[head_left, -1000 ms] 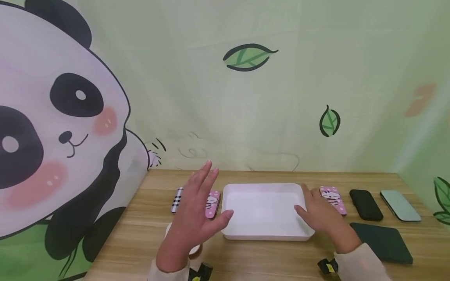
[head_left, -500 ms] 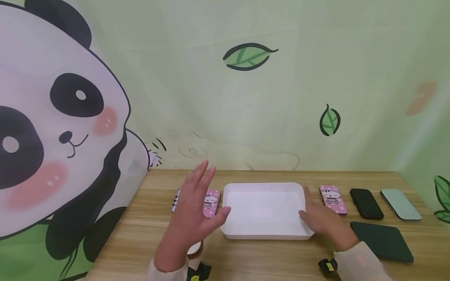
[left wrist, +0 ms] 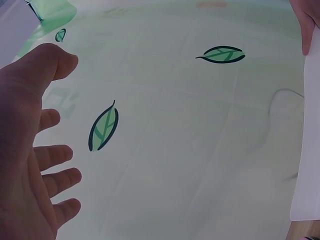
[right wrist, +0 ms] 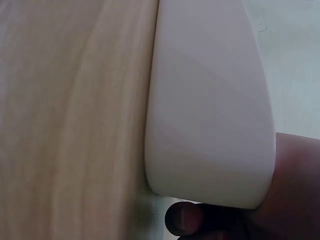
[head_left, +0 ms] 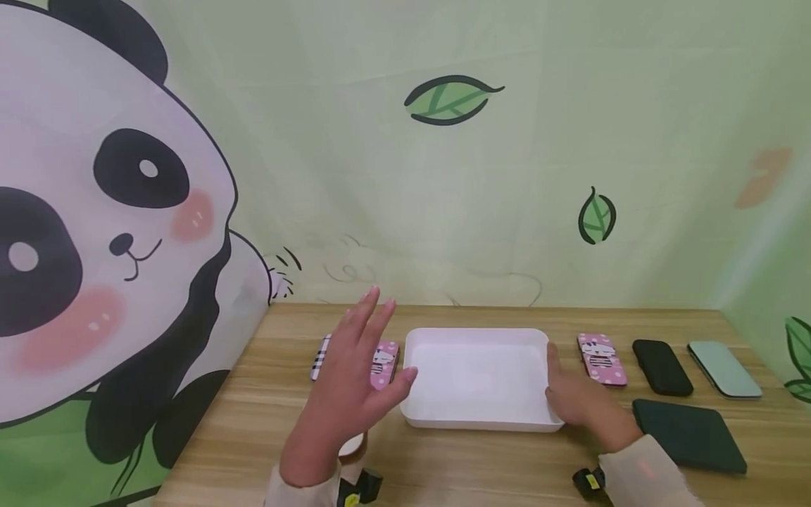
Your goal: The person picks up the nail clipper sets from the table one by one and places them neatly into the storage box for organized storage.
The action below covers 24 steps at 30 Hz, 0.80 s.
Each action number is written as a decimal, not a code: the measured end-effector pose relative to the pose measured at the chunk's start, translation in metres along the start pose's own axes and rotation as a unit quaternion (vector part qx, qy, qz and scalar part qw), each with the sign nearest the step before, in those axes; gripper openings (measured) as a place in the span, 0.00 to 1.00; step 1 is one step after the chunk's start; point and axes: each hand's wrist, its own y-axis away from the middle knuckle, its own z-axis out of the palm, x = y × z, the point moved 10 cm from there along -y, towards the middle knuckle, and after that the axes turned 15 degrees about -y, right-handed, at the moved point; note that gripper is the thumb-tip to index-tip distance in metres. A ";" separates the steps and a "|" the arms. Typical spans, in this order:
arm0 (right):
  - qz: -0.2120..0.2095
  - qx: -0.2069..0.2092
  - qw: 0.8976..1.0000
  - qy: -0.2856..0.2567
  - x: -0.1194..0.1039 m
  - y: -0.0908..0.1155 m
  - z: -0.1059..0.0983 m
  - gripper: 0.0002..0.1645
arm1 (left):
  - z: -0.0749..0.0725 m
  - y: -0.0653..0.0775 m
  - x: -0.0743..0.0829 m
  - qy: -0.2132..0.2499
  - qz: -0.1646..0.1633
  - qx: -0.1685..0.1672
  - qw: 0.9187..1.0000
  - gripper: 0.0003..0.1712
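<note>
A shallow white rectangular tray (head_left: 478,380) lies flat on the wooden table. My right hand (head_left: 579,401) is at the tray's right end wall, index finger stretched along the outside and thumb by the rim. In the right wrist view, the tray (right wrist: 210,100) has fingertips (right wrist: 184,218) close under its end. My left hand (head_left: 345,387) is raised off the tray's left side with fingers spread, holding nothing. Behind it, a pink cartoon-patterned phone-shaped item (head_left: 383,365) and a black-and-white checked item (head_left: 320,358) are partly hidden.
Right of the tray lie another pink cartoon-patterned item (head_left: 602,359), a black phone-shaped item (head_left: 662,367), a pale green one (head_left: 725,369) and a dark green flat pad (head_left: 690,435). A white-and-brown round item (head_left: 352,445) is partly hidden by my left wrist. A printed cloth (head_left: 443,211) hangs behind.
My right thumb has drawn back from over the tray's inside to its outer right edge, and the index finger has come down along the wall. My left hand has barely moved.
</note>
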 end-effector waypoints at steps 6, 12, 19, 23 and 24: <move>0.007 0.005 1.000 0.009 0.004 0.000 -0.003 0.49 | 0.002 -0.002 0.003 -0.001 0.003 -0.001 1.000 0.46; 0.010 -0.001 1.000 -0.011 0.007 0.000 -0.004 0.50 | 0.003 -0.005 0.005 0.002 0.006 -0.005 1.000 0.46; 0.002 -0.002 1.000 -0.021 0.008 -0.002 -0.001 0.49 | -0.004 -0.003 0.004 -0.001 0.006 0.001 1.000 0.45; -0.001 0.001 1.000 -0.019 0.005 0.000 -0.001 0.49 | -0.007 -0.001 0.007 0.000 0.017 0.007 1.000 0.43; -0.002 0.002 1.000 -0.017 0.005 0.000 -0.001 0.49 | -0.007 -0.001 0.009 0.000 0.020 0.007 1.000 0.43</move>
